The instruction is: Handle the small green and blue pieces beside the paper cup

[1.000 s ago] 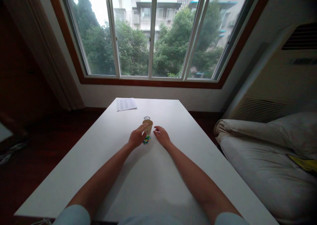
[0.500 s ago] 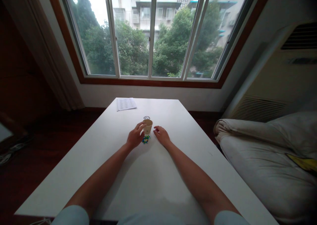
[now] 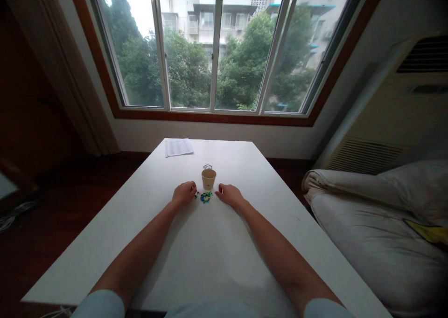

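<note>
A tan paper cup [image 3: 209, 181] stands upright on the white table. Just in front of it lies a small heap of tiny blue, green and yellow pieces [image 3: 206, 197], perhaps beads. To the left of the heap rests my left hand [image 3: 184, 193], fingers curled and closed, with a few loose dark and coloured pieces by its fingertips. Whatever it may hold is too small to make out. My right hand [image 3: 229, 194] lies at the right of cup and heap, fingers bent, thumb apart and pointing at the pieces; nothing shows in it. Neither hand touches the cup.
Behind the cup sits a small round dark-rimmed object [image 3: 207, 167]. Printed papers [image 3: 178, 147] lie at the table's far left corner. A covered couch or bed [image 3: 364, 234] borders the right side, and a window [image 3: 213, 52] is ahead.
My left hand has come away from the cup's rim, down and to the left, and its fingers have curled in. The right hand has shifted slightly downward. The cup stays put.
</note>
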The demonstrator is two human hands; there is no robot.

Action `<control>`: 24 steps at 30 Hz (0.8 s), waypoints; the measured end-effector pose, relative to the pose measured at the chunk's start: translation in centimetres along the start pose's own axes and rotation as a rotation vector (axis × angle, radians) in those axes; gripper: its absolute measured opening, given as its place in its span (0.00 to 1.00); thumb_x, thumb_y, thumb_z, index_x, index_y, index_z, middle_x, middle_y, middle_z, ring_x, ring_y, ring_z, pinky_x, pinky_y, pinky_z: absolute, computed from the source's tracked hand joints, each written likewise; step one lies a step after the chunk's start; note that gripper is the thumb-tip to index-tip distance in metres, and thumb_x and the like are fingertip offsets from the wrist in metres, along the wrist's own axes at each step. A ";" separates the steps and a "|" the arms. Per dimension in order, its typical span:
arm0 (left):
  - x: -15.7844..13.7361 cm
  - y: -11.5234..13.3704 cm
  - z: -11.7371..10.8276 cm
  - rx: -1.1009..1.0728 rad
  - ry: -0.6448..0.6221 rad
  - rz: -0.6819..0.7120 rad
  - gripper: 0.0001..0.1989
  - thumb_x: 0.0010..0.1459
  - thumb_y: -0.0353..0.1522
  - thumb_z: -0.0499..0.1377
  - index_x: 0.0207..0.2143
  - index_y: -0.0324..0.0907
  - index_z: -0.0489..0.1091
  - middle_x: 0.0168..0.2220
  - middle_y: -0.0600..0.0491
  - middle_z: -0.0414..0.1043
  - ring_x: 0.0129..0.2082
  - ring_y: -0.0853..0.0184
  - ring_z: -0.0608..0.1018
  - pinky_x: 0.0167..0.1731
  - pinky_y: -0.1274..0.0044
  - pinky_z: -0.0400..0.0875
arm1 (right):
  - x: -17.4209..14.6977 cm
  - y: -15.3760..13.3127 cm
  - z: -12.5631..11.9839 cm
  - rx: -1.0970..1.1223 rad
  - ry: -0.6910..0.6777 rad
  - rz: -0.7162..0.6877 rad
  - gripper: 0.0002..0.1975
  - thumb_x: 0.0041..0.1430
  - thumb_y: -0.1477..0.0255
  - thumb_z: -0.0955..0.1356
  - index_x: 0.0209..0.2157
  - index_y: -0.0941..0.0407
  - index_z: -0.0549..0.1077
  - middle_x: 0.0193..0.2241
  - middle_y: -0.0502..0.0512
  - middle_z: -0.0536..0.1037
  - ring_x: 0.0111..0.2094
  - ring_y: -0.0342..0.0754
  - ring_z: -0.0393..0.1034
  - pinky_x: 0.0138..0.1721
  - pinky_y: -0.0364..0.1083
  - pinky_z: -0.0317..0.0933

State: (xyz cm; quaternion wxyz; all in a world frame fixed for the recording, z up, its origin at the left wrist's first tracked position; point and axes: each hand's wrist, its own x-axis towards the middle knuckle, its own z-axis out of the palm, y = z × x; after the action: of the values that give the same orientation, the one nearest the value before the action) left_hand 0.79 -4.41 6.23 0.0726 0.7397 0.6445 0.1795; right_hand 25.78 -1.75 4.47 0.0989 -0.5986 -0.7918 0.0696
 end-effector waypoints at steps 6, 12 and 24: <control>0.1 -0.3 0.5 0.023 -0.113 0.011 0.15 0.61 0.44 0.55 0.41 0.47 0.74 0.36 0.49 0.78 0.35 0.63 0.76 0.34 0.76 0.64 | -0.3 -0.5 -0.5 -0.040 -0.051 -0.074 0.15 0.62 0.55 0.66 0.37 0.52 0.74 0.33 0.57 0.78 0.34 0.51 0.71 0.31 0.44 0.54; -0.1 0.0 0.5 0.025 -0.141 0.070 0.15 0.60 0.46 0.56 0.40 0.48 0.73 0.37 0.50 0.78 0.36 0.62 0.77 0.34 0.76 0.64 | -0.4 -0.8 -0.8 -0.041 -0.088 -0.139 0.09 0.57 0.62 0.70 0.37 0.52 0.74 0.33 0.56 0.79 0.35 0.51 0.72 0.31 0.43 0.54; -0.2 0.1 0.4 0.033 -0.143 0.079 0.15 0.60 0.46 0.55 0.40 0.47 0.73 0.37 0.50 0.78 0.36 0.62 0.77 0.33 0.76 0.62 | -0.2 -0.8 -1.0 -0.032 -0.146 -0.212 0.06 0.55 0.73 0.68 0.36 0.53 0.76 0.34 0.55 0.79 0.35 0.49 0.72 0.32 0.42 0.53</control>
State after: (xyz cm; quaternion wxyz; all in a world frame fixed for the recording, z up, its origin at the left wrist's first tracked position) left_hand 1.01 -4.61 5.88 0.0992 0.7764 0.6110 0.1184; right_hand 25.30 -2.20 5.60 0.0384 -0.5066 -0.8567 0.0897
